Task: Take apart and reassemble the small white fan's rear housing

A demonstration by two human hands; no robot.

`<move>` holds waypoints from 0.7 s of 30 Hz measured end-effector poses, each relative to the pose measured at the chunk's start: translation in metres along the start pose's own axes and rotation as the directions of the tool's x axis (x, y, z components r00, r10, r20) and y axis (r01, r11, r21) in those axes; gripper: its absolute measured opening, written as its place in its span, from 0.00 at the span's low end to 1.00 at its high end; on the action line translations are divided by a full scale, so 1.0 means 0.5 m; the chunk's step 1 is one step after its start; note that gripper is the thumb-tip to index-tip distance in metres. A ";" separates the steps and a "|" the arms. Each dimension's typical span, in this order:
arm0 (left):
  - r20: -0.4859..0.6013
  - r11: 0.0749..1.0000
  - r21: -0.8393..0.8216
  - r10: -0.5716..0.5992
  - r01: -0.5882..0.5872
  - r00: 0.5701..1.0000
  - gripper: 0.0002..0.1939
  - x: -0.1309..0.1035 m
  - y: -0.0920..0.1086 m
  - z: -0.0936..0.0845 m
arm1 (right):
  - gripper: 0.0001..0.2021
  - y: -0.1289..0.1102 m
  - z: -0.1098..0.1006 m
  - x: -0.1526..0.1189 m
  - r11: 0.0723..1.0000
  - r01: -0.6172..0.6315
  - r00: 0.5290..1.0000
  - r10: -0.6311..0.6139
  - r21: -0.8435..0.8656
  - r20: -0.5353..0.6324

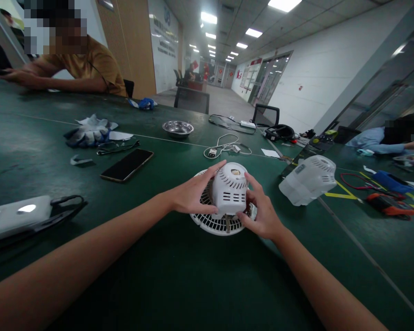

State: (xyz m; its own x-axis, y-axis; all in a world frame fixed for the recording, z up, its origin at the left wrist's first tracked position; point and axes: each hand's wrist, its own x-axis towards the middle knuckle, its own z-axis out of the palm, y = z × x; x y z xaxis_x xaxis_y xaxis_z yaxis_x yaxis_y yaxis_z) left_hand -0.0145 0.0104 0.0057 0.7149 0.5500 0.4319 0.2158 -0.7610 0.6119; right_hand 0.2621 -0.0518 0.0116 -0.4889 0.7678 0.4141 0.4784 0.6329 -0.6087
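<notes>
Two bare hands steady a dome-shaped white plastic housing (229,195) at the centre of the dark green table (158,280). The left hand (195,191) grasps its left flank and the right hand (263,211) its right, the fingers of both spread around the shell. Its rounded top has an opening with something cream-coloured inside. Slanted slits ring the shoulder; below them, short horizontal slots run in rows across the front. The housing stands over a round white grille of thin radiating ribs (207,223); from here I cannot tell how the two meet. From the housing, a similar white vented plastic shell (308,179) lies tilted at three o'clock, a coiled white cable (221,146) at twelve, a shiny round metal bowl (178,129) at eleven, and a flat black phone (127,165) between nine and ten.
</notes>
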 end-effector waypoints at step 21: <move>-0.087 0.986 0.165 -0.019 0.033 0.996 0.63 0.001 0.004 0.022 | 0.48 -0.014 -0.013 0.006 0.998 -0.036 0.997 0.040 -0.044 0.073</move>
State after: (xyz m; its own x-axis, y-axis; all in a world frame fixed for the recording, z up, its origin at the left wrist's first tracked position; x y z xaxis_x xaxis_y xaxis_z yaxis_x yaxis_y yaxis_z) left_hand -0.0066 0.0052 -0.0001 0.6498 0.5923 0.4764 0.3464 -0.7886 0.5081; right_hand 0.2619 -0.0534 0.0216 -0.5217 0.7829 0.3389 0.5275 0.6083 -0.5931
